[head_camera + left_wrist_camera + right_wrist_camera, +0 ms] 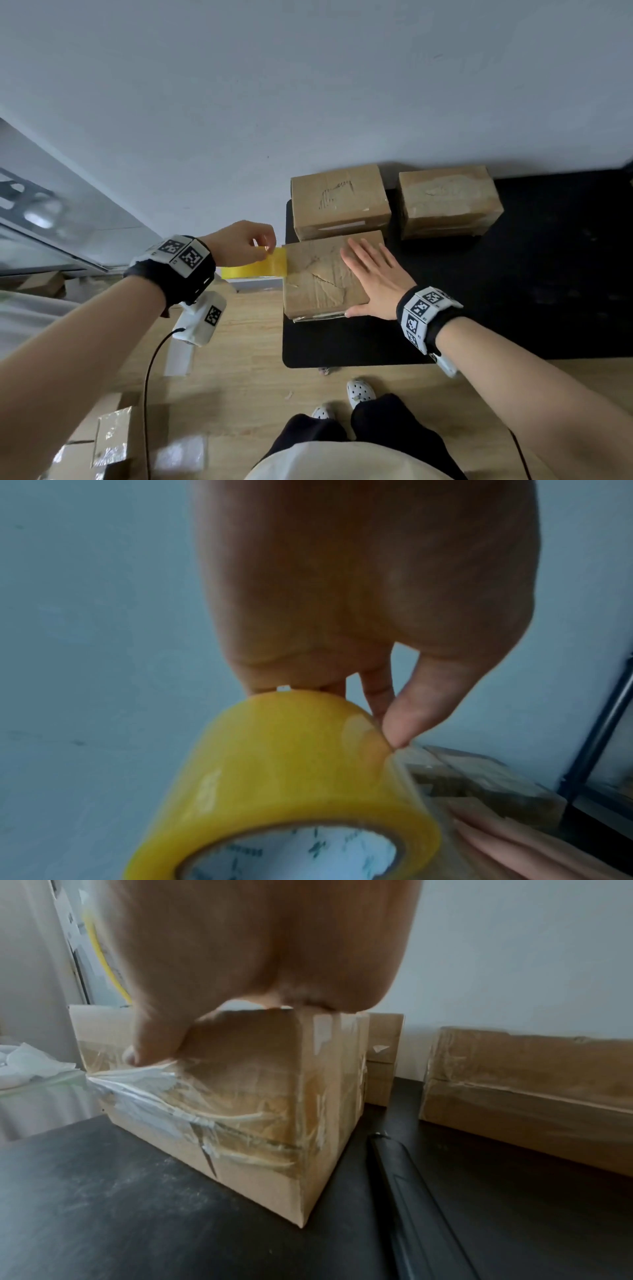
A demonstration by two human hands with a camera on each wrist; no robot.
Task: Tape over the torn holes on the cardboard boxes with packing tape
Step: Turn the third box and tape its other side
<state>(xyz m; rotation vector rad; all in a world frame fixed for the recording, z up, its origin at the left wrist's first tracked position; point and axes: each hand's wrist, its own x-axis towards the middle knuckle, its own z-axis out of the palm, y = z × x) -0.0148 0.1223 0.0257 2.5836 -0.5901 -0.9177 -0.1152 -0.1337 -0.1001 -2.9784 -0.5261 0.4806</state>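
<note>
A cardboard box (315,274) with a torn, creased top stands at the near left corner of a black table (513,308). My right hand (373,277) lies flat on the right part of its top, fingers straight, thumb at the near edge; the right wrist view shows the box (267,1150) with wrinkled clear tape on its side. My left hand (246,245) holds a yellow roll of packing tape (255,265) just off the box's left edge. In the left wrist view the fingers curl over the roll (291,772), and a clear strip runs from it toward the box.
Two more cardboard boxes (339,200) (448,200) stand at the back of the table against the white wall. Below are a wooden floor (239,359), my feet in white shoes, and more boxes (102,442) at the lower left. A glass door frame is on the left.
</note>
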